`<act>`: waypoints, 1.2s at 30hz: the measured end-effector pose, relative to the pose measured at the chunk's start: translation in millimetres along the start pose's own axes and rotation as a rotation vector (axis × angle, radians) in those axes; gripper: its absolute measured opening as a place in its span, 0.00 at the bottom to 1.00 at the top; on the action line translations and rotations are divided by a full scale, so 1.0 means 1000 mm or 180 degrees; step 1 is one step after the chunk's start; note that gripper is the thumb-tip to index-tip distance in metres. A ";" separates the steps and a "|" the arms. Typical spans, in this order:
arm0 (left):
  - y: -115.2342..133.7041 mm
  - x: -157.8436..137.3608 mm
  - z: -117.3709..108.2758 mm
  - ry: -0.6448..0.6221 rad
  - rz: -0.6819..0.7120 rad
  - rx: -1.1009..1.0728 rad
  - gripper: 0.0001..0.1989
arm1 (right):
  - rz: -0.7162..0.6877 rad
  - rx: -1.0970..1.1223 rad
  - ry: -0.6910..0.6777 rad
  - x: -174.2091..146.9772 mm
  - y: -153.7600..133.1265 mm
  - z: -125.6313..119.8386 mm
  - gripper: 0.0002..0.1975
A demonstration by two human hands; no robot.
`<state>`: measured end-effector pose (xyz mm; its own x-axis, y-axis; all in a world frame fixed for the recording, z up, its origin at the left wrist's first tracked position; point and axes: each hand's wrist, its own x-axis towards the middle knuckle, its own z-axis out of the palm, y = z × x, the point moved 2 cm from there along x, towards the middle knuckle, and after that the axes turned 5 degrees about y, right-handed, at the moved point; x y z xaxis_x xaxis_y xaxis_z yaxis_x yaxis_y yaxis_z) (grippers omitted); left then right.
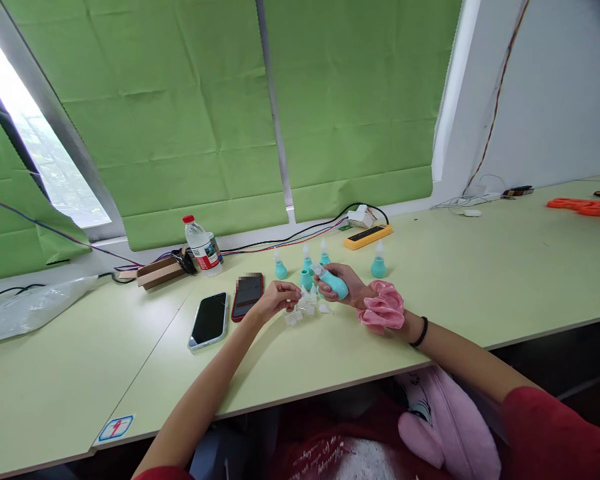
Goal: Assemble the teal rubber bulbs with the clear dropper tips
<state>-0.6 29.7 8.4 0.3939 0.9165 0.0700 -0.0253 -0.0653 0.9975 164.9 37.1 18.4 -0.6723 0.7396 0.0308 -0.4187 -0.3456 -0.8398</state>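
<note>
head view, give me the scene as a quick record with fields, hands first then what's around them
right hand: holding a tilted teal squeeze bulb
left hand: at the clear plastic pieces; whether it grips one is unclear
near hands: several standing teal bulbs, some with clear tips
phones: one in a pale case, one in a red case
farther back: red-capped bottle, yellow strip
right arm: pink scrunchie, dark bracelet
surface: pale green table

The right hand [353, 283] holds a teal bulb [334, 283] — clear pieces [308, 305] at its eight o'clock, beside the left hand [276, 298].
</note>
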 end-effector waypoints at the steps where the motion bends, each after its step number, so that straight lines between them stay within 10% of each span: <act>1: 0.000 0.002 -0.002 0.0381 0.0109 0.0285 0.06 | -0.0019 -0.0015 0.0059 0.000 -0.002 -0.001 0.09; 6: -0.005 0.007 -0.012 0.1604 0.0539 0.1922 0.06 | 0.0018 -0.0167 0.0237 0.004 0.006 -0.004 0.09; 14: -0.014 0.008 -0.011 0.1410 0.0625 0.3076 0.09 | -0.0552 -0.0620 0.0371 0.006 0.006 -0.008 0.08; 18: -0.002 0.000 -0.003 0.1687 0.1115 0.2841 0.12 | -0.1058 -0.2214 0.0674 0.007 0.015 -0.003 0.07; 24: 0.005 -0.011 0.026 0.0849 0.1545 0.2794 0.15 | -0.2175 -0.4156 0.0959 -0.001 0.032 0.014 0.02; 36: -0.003 -0.003 0.027 0.1130 0.0809 0.1228 0.26 | -0.2530 -0.4350 0.0741 -0.008 0.029 0.024 0.10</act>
<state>23.0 16.3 5.1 0.0852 0.9250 0.3702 0.2841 -0.3787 0.8809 142.9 7.1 6.7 -0.4029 0.5835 0.7051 0.3215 0.8116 -0.4879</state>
